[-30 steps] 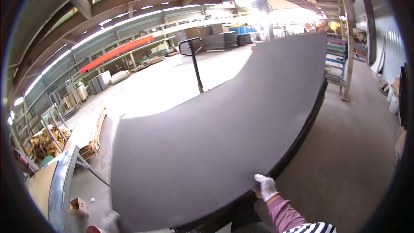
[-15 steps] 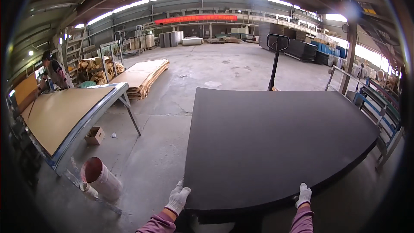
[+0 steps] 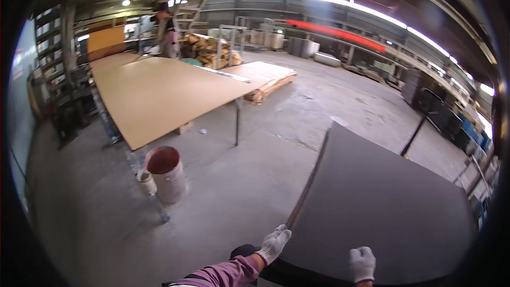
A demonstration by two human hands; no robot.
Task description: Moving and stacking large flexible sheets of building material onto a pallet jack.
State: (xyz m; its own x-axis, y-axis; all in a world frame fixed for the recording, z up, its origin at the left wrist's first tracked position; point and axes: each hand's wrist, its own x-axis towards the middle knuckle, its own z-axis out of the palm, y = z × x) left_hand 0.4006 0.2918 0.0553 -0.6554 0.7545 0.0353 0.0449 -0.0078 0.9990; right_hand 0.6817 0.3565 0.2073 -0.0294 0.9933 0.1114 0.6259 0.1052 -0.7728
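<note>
A stack of large, flat dark grey sheets (image 3: 382, 207) fills the lower right, its left side edge slanting away from me. At its near left corner is my left hand (image 3: 274, 243) in a white knit glove, fingers extended against the edge. My right hand (image 3: 363, 264), gloved the same way, is over the near part of the top sheet with its fingers curled in. Nothing shows inside that curled hand. Whether it touches the surface I cannot tell.
To the left stands a table bearing a wide tan board (image 3: 159, 93); a person (image 3: 169, 34) is behind it. A stained bucket (image 3: 166, 175) and a small pot (image 3: 146, 182) are by its near leg. Further off lie stacked tan sheets (image 3: 271, 77) and a pallet jack handle (image 3: 417, 133).
My view has swung left, bringing more of the tan board into sight. My right hand has gone from the sheet's near edge to over its top; my left stays near the corner.
</note>
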